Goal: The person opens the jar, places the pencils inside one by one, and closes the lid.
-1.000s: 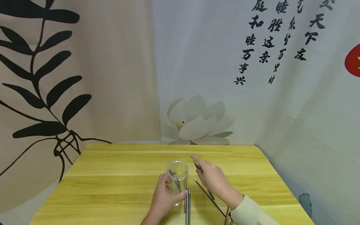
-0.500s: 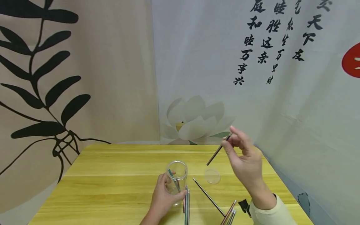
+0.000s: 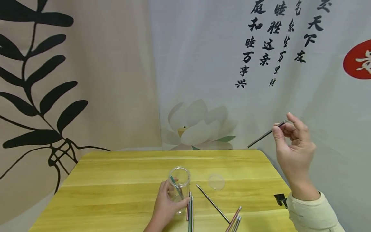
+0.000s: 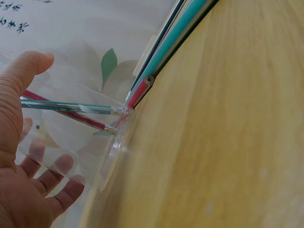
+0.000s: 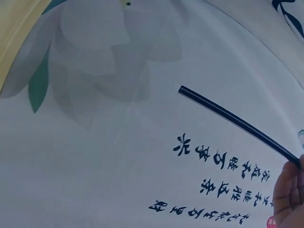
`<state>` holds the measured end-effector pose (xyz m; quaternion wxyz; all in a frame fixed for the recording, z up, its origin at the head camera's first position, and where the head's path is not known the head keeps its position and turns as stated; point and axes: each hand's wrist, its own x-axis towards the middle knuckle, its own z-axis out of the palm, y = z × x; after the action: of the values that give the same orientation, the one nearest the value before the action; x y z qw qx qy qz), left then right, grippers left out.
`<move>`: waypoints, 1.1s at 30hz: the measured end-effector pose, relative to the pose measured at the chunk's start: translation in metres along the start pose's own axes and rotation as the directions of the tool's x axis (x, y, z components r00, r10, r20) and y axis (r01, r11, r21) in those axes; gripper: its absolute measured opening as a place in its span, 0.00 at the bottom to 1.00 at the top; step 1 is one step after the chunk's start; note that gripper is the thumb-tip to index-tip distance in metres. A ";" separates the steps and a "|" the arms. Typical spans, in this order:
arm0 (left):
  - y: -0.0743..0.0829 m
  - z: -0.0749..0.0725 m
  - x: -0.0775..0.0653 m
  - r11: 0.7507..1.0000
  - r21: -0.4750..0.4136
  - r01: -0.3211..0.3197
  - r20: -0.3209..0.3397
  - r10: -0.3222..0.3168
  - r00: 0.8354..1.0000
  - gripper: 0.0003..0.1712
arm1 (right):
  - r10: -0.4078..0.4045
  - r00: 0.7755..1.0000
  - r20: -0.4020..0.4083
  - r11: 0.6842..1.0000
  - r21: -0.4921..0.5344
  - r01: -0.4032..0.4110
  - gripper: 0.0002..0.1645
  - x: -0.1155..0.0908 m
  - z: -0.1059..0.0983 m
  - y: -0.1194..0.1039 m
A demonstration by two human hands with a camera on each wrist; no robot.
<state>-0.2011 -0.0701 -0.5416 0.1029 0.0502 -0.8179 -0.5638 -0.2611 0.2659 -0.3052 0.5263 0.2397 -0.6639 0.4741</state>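
Observation:
My left hand (image 3: pixel 166 203) grips a clear cylindrical cup (image 3: pixel 185 190) that stands upright on the table. Inside the cup, a teal pencil (image 4: pixel 71 106) and a red pencil (image 4: pixel 78 117) lean at a slant, their eraser ends down at its base. Raised above the table's right back corner, my right hand (image 3: pixel 297 151) pinches a dark pencil (image 3: pixel 263 138) near its eraser end between thumb and fingers. The pencil slopes down to the left, and its flat, unsharpened end (image 5: pixel 182 90) shows in the right wrist view.
Several pencils (image 3: pixel 191 216) lie close beside the cup's right side. A dark pencil (image 3: pixel 213 203) lies diagonally on the wooden table (image 3: pixel 116 193), near more pencils (image 3: pixel 235 219) at the front. Behind them is a clear round disc (image 3: pixel 216 182). A printed curtain (image 3: pixel 203 64) hangs behind the table.
My right hand has lifted the dark pencil off the table and carried it up and to the right. The left hand stays on the cup, and the view has turned slightly right.

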 end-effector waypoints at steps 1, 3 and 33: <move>0.000 0.000 0.000 1.000 0.003 -0.002 -0.002 0.002 1.000 0.48 | -0.007 1.000 -0.001 1.000 -0.010 0.007 0.31 0.000 -0.002 0.002; 0.000 0.000 -0.001 1.000 0.009 0.000 -0.004 0.000 1.000 0.48 | -0.015 1.000 -0.004 1.000 -0.024 0.015 0.30 0.001 -0.006 0.005; 0.001 -0.005 0.002 1.000 -0.026 0.006 0.033 -0.006 0.999 0.47 | -0.156 0.811 0.563 0.985 0.146 0.088 0.16 -0.149 0.162 -0.028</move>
<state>-0.2015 -0.0748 -0.5392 0.0883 0.0419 -0.8120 -0.5754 -0.2650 0.0840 -0.4321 0.3176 0.4426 -0.7464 0.3823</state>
